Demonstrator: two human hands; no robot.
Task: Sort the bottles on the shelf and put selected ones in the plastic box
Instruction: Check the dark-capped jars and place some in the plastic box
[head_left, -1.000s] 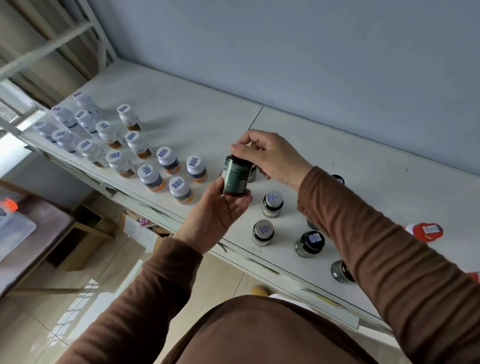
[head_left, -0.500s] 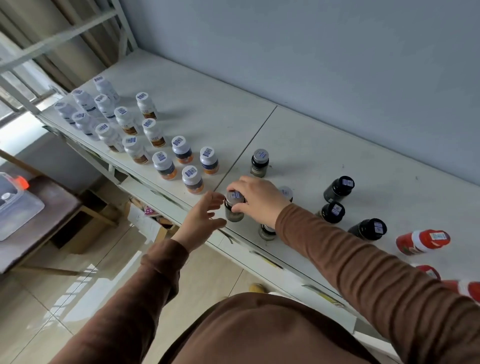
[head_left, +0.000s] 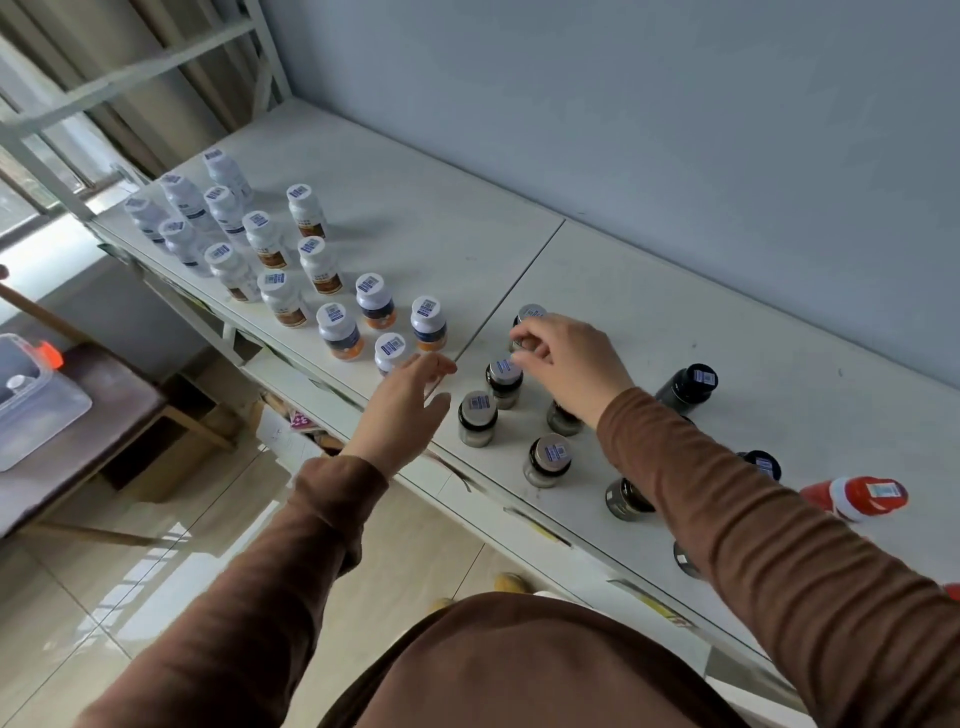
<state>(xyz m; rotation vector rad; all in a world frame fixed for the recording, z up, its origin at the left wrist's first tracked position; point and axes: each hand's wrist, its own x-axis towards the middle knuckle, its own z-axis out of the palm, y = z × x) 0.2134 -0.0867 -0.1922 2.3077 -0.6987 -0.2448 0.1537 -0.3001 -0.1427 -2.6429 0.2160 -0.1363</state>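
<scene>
My right hand (head_left: 571, 358) reaches over the middle of the white shelf (head_left: 649, 291), and its fingertips pinch the farthest silver-capped jar (head_left: 531, 314). Three more silver-capped jars (head_left: 478, 415) stand just in front of it. My left hand (head_left: 410, 400) hovers with its fingers spread above the shelf's front edge, holding nothing, beside a white bottle (head_left: 390, 349). Several white bottles (head_left: 270, 244) stand grouped on the left. Black bottles (head_left: 688, 384) stand to the right, partly hidden by my right sleeve. The clear plastic box (head_left: 36, 410) sits on a low brown table at far left.
A red bottle (head_left: 862, 496) lies on its side at the shelf's right end. A blue-grey wall backs the shelf. A white metal frame (head_left: 130, 78) rises at the far left. Tiled floor and a lower shelf with papers (head_left: 301, 421) lie below.
My right hand let go of the front jar and moved back to the farthest silver-capped jar. My left hand rose slightly toward the shelf edge. A second ago both hands held a dark jar.
</scene>
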